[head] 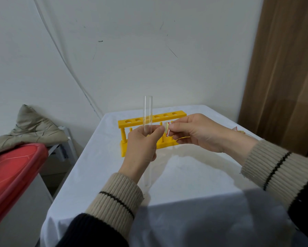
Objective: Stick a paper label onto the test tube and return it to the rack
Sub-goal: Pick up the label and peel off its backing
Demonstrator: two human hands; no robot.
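The clear glass test tube [147, 114] stands upright in the air in front of the yellow rack [152, 118], its open mouth up and its rounded bottom reaching down below the fist toward the table. The left hand [142, 146] is closed round the tube's middle, thumb pressed against the glass on the right side. Just beside that thumb, the small paper label [167, 129], white with red edging, is pinched between the thumb and forefinger of the right hand [196, 132]; whether the label already touches the tube cannot be told. A thin yellowish strip [182, 138] curls out from under the right fingers. The rack sits on the white-covered table [185, 175] behind both hands, its top bar showing a row of round holes, none holding a tube. More small red-and-white paper pieces [237, 130] lie on the table behind the right wrist. Both wrists wear beige ribbed cuffs [115, 198] with a dark stripe. To the left, off the table, are a red lid [12, 168] and a crumpled grey-green cloth [30, 127]
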